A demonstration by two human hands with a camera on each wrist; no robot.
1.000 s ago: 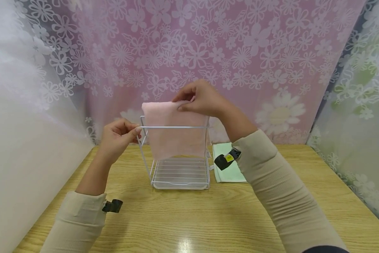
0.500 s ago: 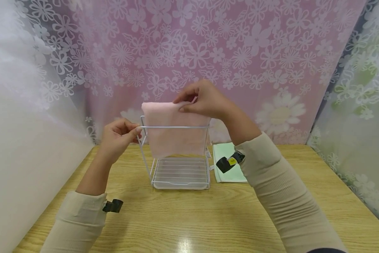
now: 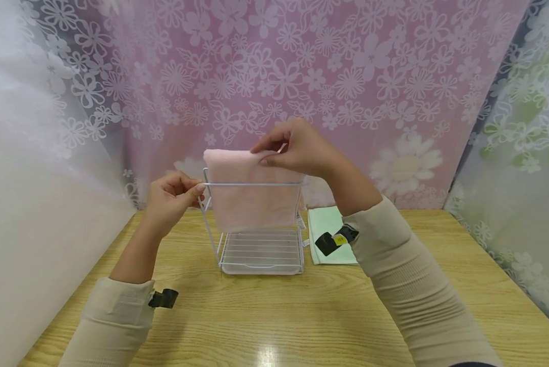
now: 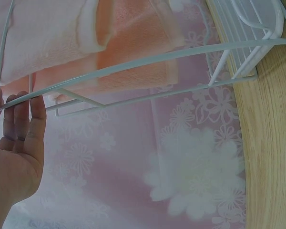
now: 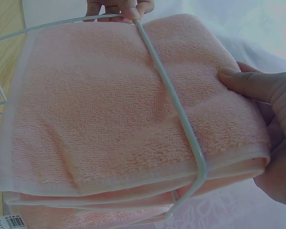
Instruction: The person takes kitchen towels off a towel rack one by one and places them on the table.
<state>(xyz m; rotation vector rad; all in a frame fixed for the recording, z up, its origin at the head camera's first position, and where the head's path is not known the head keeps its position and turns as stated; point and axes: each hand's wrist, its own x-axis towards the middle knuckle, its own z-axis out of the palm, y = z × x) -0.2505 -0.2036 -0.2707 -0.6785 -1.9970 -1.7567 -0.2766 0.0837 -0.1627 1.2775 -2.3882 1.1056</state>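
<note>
The right hand [image 3: 304, 145] has thumb and fingers pinched on the upper edge of a folded pink towel [image 3: 247, 206], thumb on the near face and fingers behind. The left hand [image 3: 173, 199] is clamped on the upper left corner of a white wire rack [image 3: 256, 184], apart from the towel.

The towel hangs partly within the rack, behind the front top bar, with its rounded top fold above that bar. Judging from this, placing it is partway along: it is between the bars, but its lower edge hangs apart from the wire floor and the right hand has not let go. Whether a bar also bears its weight cannot be told. What seems left is settling the towel and releasing both hands.

In the right wrist view, a barcode label [image 5: 14, 223] shows by the layers' lower corner. A pale tray [image 3: 261, 271] sits beneath the wire floor. Just right of the rack, a folded green cloth [image 3: 319, 220] limits sideways room on the counter [image 3: 256, 316]. There is more room toward the near side; behind, the counter's far edge meets a floral curtain [image 3: 338, 61].
</note>
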